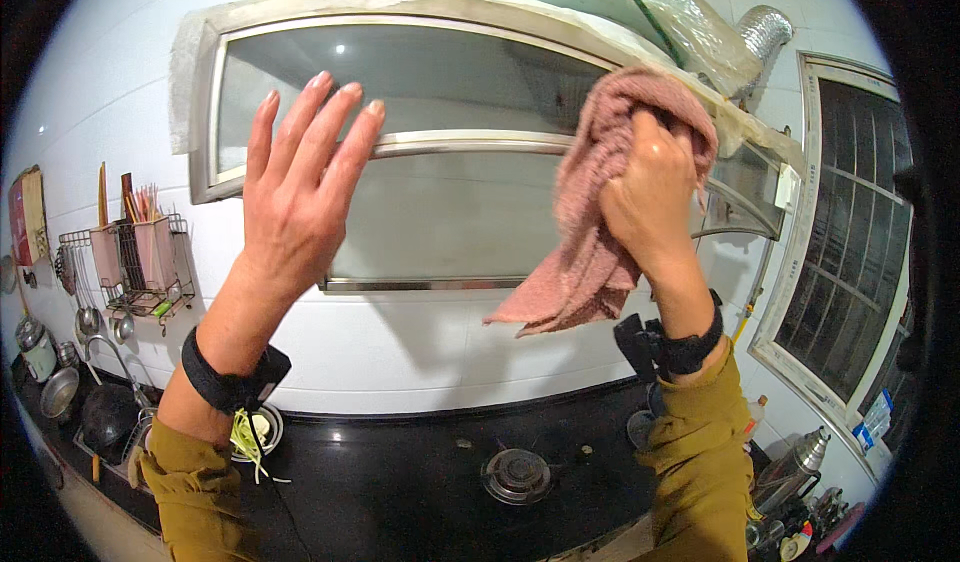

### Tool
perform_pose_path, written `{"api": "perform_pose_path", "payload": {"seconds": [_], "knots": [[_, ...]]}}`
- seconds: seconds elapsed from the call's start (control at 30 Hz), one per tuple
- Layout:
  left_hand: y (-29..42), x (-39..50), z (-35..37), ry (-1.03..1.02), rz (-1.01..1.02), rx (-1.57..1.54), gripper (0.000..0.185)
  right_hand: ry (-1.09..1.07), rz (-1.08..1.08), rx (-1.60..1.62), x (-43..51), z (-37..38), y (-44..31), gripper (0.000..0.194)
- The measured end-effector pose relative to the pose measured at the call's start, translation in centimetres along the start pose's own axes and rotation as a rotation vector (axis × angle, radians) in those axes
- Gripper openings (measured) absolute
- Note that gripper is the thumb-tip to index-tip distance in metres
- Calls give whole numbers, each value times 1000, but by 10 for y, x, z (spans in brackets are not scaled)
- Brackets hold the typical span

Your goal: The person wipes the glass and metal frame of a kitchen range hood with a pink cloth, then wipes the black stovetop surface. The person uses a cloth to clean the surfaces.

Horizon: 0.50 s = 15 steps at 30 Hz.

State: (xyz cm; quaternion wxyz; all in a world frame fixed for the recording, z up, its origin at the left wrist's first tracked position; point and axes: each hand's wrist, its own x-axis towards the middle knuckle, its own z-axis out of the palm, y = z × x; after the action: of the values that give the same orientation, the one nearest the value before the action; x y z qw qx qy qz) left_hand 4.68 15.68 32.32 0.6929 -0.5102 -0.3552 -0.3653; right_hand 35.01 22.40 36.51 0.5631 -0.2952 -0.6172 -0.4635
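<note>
A bunched pink terry cloth (592, 179) is gripped in my right hand (654, 183), its loose end hanging down to the left. The cloth is in front of the right part of a range hood with a framed dark glossy panel (465, 74). A metal rail (472, 143) runs below that panel, and a lower grey panel (450, 221) lies under it. My left hand (300, 172) is raised at the hood's left side, fingers apart and nothing in it. Whether its fingertips touch the panel I cannot tell. Both wrists wear black straps.
Below is a black countertop (390, 479) with a gas burner (517, 475) and a bowl of cut greens (255, 431). A wire utensil rack (180, 262) hangs left; a wok (109, 419) sits beneath. Plastic sheeting (705, 29), a foil duct (765, 28) and a barred window (847, 232) are right.
</note>
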Motion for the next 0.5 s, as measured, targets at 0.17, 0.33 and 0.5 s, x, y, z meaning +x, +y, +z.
{"api": "perform_pose_path", "payload": {"seconds": [0.17,0.33,0.5], "knots": [[-25,-46,-35,68,-29,-15,37,81,-56,96,30,9,-82,23],[-53,-86,-56,14,-37,-60,36,41,-125,164,48,15,-155,26],[-74,-108,-69,0,-88,-91,35,98,-244,275,69,24,-226,27]]}}
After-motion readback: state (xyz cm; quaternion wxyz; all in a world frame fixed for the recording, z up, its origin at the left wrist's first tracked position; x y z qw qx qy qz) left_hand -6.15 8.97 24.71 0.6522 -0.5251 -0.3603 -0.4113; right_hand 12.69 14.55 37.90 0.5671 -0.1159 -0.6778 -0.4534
